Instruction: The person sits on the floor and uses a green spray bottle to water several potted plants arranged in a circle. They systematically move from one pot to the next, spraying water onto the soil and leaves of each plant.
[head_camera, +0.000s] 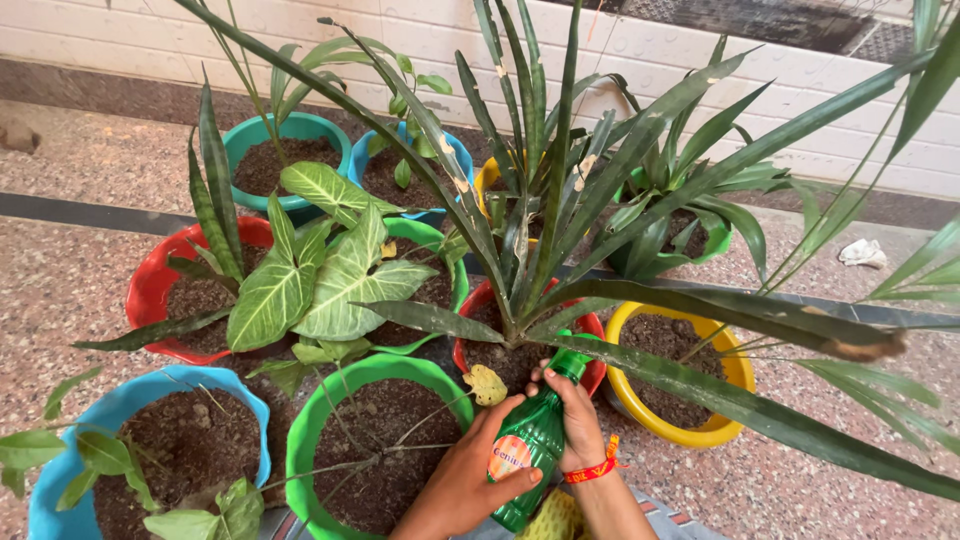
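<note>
Starting at nine o'clock, a blue pot (60, 470) and a red pot (150, 290) of dark soil are seen, then a green pot (310, 420) at six o'clock. Beside it, the left hand (465, 480) is wrapped around the belly of a green plastic bottle (530, 440), while the right hand (578, 420), marked by a red wrist thread (592, 470), is closed about its upper part, seemingly to steady it. The bottle is tilted neck-first toward the small red pot (590, 375) under the long-leaved plant (530, 200), apparently so its contents reach the soil. At three o'clock a yellow pot (700, 430) is set.
</note>
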